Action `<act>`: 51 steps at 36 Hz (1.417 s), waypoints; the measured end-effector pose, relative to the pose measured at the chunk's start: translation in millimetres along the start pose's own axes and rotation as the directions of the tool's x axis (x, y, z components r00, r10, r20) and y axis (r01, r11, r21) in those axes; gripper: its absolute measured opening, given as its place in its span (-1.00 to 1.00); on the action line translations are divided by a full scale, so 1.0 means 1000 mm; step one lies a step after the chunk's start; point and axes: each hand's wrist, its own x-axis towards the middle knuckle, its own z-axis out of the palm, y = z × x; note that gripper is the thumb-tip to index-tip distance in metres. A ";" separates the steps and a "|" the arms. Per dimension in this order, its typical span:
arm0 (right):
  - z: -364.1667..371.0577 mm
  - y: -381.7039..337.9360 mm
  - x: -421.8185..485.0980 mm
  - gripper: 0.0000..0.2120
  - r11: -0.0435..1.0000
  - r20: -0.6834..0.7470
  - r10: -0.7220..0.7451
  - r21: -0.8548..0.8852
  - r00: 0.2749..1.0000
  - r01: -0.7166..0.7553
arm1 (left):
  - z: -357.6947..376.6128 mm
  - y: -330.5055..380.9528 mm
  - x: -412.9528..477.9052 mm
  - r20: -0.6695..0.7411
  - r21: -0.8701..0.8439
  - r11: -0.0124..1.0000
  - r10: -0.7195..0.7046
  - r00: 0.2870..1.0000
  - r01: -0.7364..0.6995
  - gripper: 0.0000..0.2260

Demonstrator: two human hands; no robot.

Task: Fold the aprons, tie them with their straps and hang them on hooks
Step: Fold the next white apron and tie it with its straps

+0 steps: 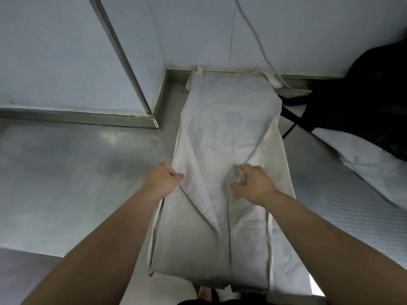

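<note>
A cream apron (222,128) lies lengthwise on the steel counter (66,172), its two long sides folded in toward the middle. A faint grey print shows through the cloth near its centre. My left hand (161,180) grips the apron's left folded edge. My right hand (253,181) pinches a bunch of cloth at the edge of the right flap. Short strap loops (273,79) stick out at the far corners by the wall. A thin strap (157,219) runs along the left edge under my left forearm.
A black bag (363,102) with straps sits at the right against the wall. Under it lies another pale cloth (374,168) on a ribbed mat (343,208). A grey cable (255,34) hangs down the white wall. The counter's front edge is near my body.
</note>
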 end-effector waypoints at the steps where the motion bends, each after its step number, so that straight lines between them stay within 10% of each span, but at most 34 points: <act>1: -0.001 0.001 0.000 -0.40 1.000 -0.044 0.015 0.020 0.999 -0.014 | 0.000 0.000 0.000 0.002 0.015 1.000 0.001 1.000 -0.001 -0.66; 12: -0.006 0.019 0.003 -0.25 0.952 -0.197 0.295 -0.019 0.935 -0.305 | 0.011 -0.006 0.003 -0.018 0.099 0.995 -0.001 1.000 0.002 -0.49; 22: -0.008 0.021 0.017 -0.74 0.964 -0.121 0.252 0.123 0.960 -0.237 | 0.009 0.003 0.007 -0.070 0.143 0.983 0.122 0.990 -0.111 -0.78; 26: -0.015 0.011 0.018 -0.78 0.964 -0.164 0.169 0.231 0.972 -0.128 | 0.002 0.024 0.005 -0.001 -0.230 0.967 0.112 0.994 -0.109 -0.84; 29: -0.022 0.001 0.013 -0.77 0.917 -0.100 0.085 0.398 0.991 -0.038 | -0.005 0.047 -0.002 0.253 -0.628 0.777 0.168 0.953 0.030 -0.94; 32: -0.025 -0.011 0.010 -0.85 0.792 0.062 0.000 0.610 0.998 -0.037 | -0.006 0.071 -0.006 0.346 -0.685 0.728 0.296 0.890 0.024 -0.89; 42: -0.017 -0.001 0.020 -0.80 0.721 0.185 -0.078 0.689 0.980 -0.072 | 0.025 0.076 -0.009 0.577 -0.501 0.863 0.278 0.768 0.064 -0.76; 51: -0.008 -0.010 0.031 -0.78 0.909 0.056 0.045 0.413 0.997 -0.064 | 0.043 0.056 0.003 0.272 -0.052 0.858 0.505 0.819 -0.511 -0.62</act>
